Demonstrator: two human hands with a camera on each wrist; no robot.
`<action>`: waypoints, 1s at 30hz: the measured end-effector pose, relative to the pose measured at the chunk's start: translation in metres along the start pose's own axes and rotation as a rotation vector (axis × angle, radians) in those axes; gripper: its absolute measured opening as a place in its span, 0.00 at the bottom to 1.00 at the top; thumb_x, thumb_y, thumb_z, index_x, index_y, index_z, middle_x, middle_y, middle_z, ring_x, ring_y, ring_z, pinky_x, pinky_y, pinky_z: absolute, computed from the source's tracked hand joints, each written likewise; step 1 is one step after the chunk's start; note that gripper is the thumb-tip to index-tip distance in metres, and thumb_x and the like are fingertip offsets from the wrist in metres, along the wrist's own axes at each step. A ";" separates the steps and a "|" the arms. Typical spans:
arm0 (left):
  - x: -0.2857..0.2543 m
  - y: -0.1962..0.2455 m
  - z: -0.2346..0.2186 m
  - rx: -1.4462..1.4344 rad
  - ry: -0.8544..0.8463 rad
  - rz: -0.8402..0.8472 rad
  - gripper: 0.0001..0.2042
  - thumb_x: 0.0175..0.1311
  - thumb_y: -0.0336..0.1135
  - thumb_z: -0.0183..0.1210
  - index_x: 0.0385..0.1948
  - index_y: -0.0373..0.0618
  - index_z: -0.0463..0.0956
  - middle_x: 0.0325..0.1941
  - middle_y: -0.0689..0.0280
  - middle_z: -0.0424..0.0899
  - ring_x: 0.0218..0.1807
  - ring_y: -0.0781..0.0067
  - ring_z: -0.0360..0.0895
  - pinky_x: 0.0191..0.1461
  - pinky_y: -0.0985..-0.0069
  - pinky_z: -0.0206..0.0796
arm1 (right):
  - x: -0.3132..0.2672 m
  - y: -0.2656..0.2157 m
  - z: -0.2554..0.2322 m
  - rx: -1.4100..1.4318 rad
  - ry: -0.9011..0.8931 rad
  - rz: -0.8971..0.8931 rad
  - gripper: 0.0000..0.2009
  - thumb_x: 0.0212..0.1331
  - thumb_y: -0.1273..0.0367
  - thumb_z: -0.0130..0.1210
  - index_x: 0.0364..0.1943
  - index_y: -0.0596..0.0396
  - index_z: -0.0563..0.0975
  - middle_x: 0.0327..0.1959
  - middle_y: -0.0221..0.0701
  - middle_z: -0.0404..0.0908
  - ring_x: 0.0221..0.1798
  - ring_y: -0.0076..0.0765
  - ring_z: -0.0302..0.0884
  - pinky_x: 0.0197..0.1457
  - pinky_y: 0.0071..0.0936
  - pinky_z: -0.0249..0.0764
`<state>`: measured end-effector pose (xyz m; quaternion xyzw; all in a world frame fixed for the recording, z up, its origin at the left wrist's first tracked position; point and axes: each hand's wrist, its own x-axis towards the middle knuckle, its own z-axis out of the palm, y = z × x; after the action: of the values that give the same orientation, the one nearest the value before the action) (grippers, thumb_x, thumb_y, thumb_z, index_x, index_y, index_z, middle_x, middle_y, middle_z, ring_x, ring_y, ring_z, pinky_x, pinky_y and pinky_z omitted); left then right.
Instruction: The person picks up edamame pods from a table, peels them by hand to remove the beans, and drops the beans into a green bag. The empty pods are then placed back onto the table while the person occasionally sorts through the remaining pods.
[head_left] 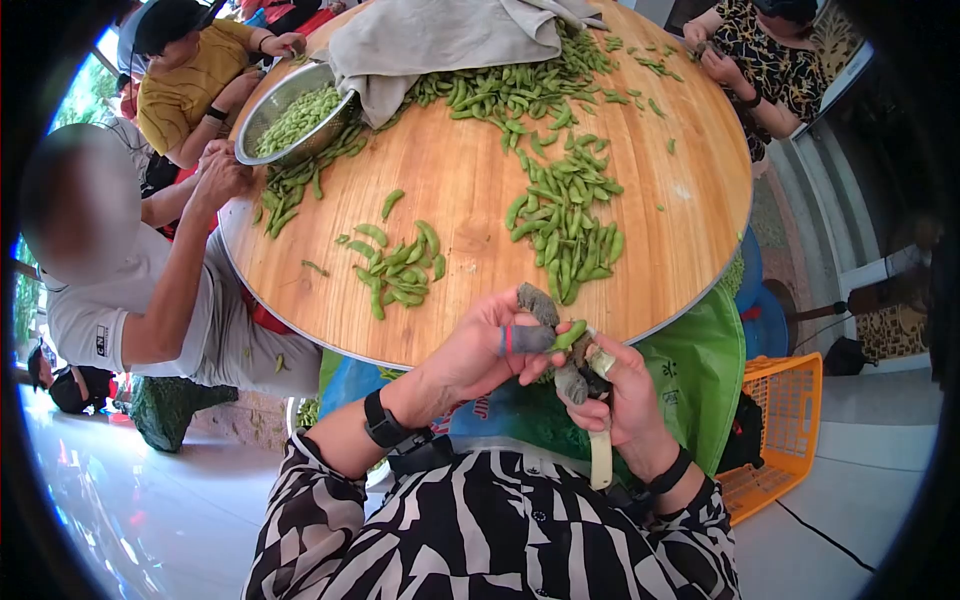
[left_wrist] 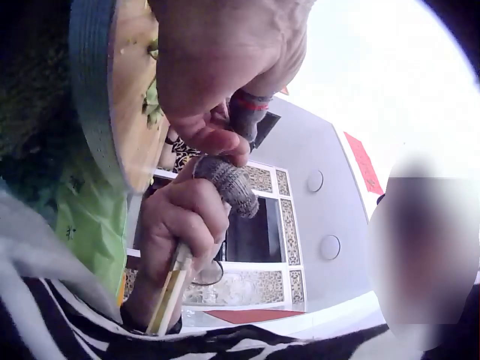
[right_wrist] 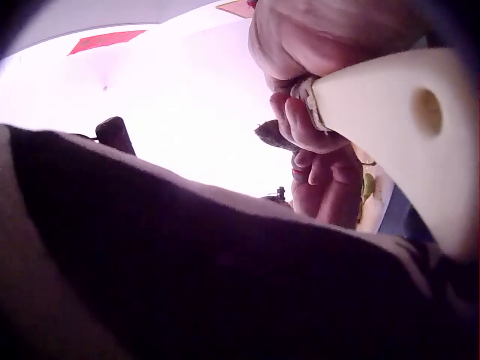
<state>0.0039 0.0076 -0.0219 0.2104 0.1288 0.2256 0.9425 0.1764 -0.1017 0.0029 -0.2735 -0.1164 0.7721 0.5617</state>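
Note:
In the head view my left hand (head_left: 476,346) is in front of my chest at the table's near edge, with grey knitted covers on some digits. It pinches a green edamame pod (head_left: 570,336) between thumb and fingers. My right hand (head_left: 622,392), also with a grey finger cover, meets it from the right. That hand grips a tool by its cream handle (head_left: 600,460), which points down toward my lap; its working end is hidden by the fingers. The handle's end hole shows large in the right wrist view, where the handle (right_wrist: 382,97) fills the right side.
On the round wooden table (head_left: 440,130) lie a small pod pile (head_left: 402,272) and a larger pod pile (head_left: 568,215). A metal colander (head_left: 300,118) holds shelled beans beside a grey cloth (head_left: 440,50). Other people sit around. An orange crate (head_left: 770,430) stands at right.

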 end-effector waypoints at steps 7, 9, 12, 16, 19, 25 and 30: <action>-0.013 0.016 0.028 1.612 0.057 0.593 0.12 0.56 0.24 0.62 0.42 0.40 0.76 0.33 0.61 0.81 0.29 0.67 0.79 0.32 0.74 0.70 | 0.000 0.001 0.001 0.090 0.024 0.019 0.20 0.68 0.70 0.40 0.63 0.57 0.65 0.38 0.39 0.77 0.16 0.20 0.61 0.15 0.16 0.60; -0.015 0.011 0.030 1.840 0.091 0.836 0.11 0.55 0.23 0.62 0.41 0.40 0.78 0.30 0.59 0.80 0.30 0.62 0.79 0.32 0.73 0.69 | 0.003 0.003 -0.001 0.154 -0.019 0.035 0.20 0.68 0.69 0.40 0.63 0.56 0.66 0.37 0.38 0.77 0.17 0.21 0.63 0.14 0.16 0.59; -0.015 0.009 0.027 1.761 0.113 0.848 0.11 0.53 0.23 0.63 0.39 0.39 0.79 0.28 0.57 0.79 0.31 0.58 0.78 0.31 0.72 0.68 | 0.004 0.006 -0.003 0.125 -0.022 0.024 0.20 0.69 0.70 0.40 0.63 0.55 0.66 0.37 0.39 0.77 0.17 0.22 0.63 0.14 0.16 0.59; -0.008 0.003 0.020 1.590 0.118 0.877 0.11 0.54 0.23 0.62 0.40 0.40 0.79 0.25 0.59 0.77 0.25 0.62 0.76 0.29 0.69 0.67 | 0.003 0.002 0.010 0.059 0.080 -0.012 0.19 0.68 0.71 0.41 0.63 0.55 0.67 0.34 0.38 0.77 0.16 0.23 0.64 0.14 0.17 0.59; -0.008 0.001 0.023 1.175 0.275 0.550 0.07 0.58 0.25 0.62 0.38 0.37 0.78 0.27 0.62 0.81 0.26 0.71 0.78 0.28 0.75 0.68 | 0.001 0.000 0.016 -0.069 0.081 -0.075 0.19 0.68 0.71 0.41 0.62 0.58 0.68 0.30 0.37 0.76 0.16 0.23 0.64 0.14 0.17 0.58; -0.006 0.009 0.022 0.242 0.264 0.066 0.04 0.60 0.28 0.61 0.33 0.41 0.77 0.22 0.63 0.80 0.20 0.80 0.73 0.22 0.86 0.60 | -0.003 -0.004 0.013 -0.307 0.125 -0.143 0.18 0.68 0.73 0.41 0.60 0.62 0.69 0.27 0.34 0.75 0.16 0.22 0.66 0.14 0.16 0.57; -0.004 0.003 0.030 0.636 0.373 0.111 0.03 0.63 0.29 0.59 0.35 0.41 0.78 0.23 0.69 0.79 0.21 0.86 0.69 0.23 0.87 0.59 | -0.004 -0.005 0.009 -0.783 0.252 -0.255 0.15 0.64 0.74 0.49 0.53 0.64 0.72 0.26 0.27 0.75 0.18 0.16 0.65 0.19 0.13 0.58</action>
<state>0.0096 -0.0018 0.0060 0.4544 0.3504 0.2594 0.7769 0.1762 -0.1030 0.0142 -0.5416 -0.3641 0.5545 0.5163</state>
